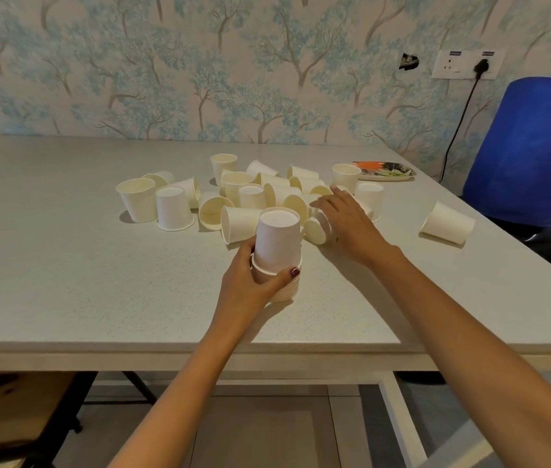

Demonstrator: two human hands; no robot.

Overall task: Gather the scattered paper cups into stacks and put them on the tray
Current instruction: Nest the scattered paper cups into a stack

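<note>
Near the front edge of the table (64, 265), with bare tabletop open to its left and right, the left hand (247, 282) wraps around the ribbed base of an upside-down stack of cups (277, 251), thumb across the front. Just beyond, the right hand (348, 221) stretches flat, fingers spread over a toppled cup (316, 228) at the edge of the scattered cups (233, 194), gripping nothing visibly. One lone cup (448, 226) lies near the right edge, and the patterned tray (385, 170) sits at the far right behind the pile.

My two bare forearms, no sleeves, watch or bracelet visible, end in my left hand (245, 276) with dark maroon polish on its thumbnail (294, 272) and my right hand (348, 224), unadorned.
</note>
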